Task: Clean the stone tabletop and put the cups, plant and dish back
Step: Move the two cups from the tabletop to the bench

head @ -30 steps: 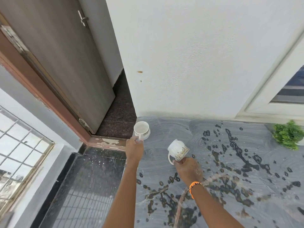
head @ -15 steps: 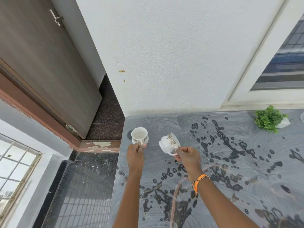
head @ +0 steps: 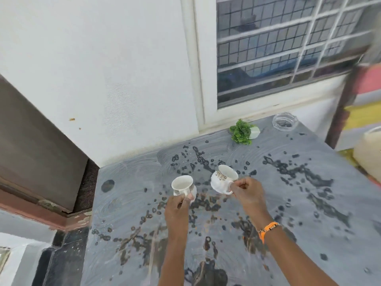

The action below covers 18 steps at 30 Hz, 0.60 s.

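My left hand point(head: 177, 209) pinches the handle of a white cup point(head: 183, 186) with a gold pattern, held upright above the stone tabletop point(head: 288, 203). A second white cup point(head: 222, 179), tilted to the right, hangs from its handle in the fingers of my right hand point(head: 248, 193). The tabletop is grey with soapy swirl marks and dark wet splashes. At the back, by the window sill, lies a small green plant point(head: 242, 132) in a white pot tipped on its side. A clear glass dish point(head: 285, 121) sits at the far right corner.
A dark round ring mark point(head: 107, 185) shows near the table's left edge. A white wall point(head: 103, 69) and a barred window point(head: 288, 42) back the table. A brown door point(head: 35, 145) stands at left. A cream bag point(head: 369, 153) sits past the right edge.
Both hands have lifted the cups off the table's left corner and carried them rightward. The view has swung right, bringing the window and glass dish into sight.
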{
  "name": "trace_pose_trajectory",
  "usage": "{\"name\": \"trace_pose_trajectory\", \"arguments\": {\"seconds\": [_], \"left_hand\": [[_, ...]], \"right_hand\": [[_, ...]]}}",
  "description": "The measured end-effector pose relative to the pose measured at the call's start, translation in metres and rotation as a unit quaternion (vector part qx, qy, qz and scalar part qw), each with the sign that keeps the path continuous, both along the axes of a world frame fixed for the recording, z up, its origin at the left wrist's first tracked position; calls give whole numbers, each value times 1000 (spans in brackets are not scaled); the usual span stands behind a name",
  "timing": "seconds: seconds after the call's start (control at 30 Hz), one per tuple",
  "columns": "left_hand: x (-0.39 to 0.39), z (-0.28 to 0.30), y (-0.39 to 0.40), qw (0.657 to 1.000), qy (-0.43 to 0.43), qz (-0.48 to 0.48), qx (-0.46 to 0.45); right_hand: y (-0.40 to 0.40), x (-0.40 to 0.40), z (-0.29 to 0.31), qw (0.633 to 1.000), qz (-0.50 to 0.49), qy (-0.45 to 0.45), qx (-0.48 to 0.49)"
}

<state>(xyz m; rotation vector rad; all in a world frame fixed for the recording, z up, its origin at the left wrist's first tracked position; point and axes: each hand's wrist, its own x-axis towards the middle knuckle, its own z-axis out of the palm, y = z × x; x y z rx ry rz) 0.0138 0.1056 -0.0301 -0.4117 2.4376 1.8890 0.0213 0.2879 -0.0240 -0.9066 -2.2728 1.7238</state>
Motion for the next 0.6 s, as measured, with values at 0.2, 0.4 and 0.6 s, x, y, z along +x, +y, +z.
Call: {"name": "trace_pose_trajectory", "arguments": {"seconds": [0.2, 0.4, 0.6], "left_hand": [[67, 28, 140, 993, 41, -109, 31], [123, 35, 281, 979, 28, -193, 52], [157, 28, 393, 943, 45, -329, 25]], "right_hand": [[138, 93, 18, 998, -50, 14, 24], [263, 181, 26, 988, -127, 30, 82], [358, 246, 25, 968, -230, 5, 105]]}}
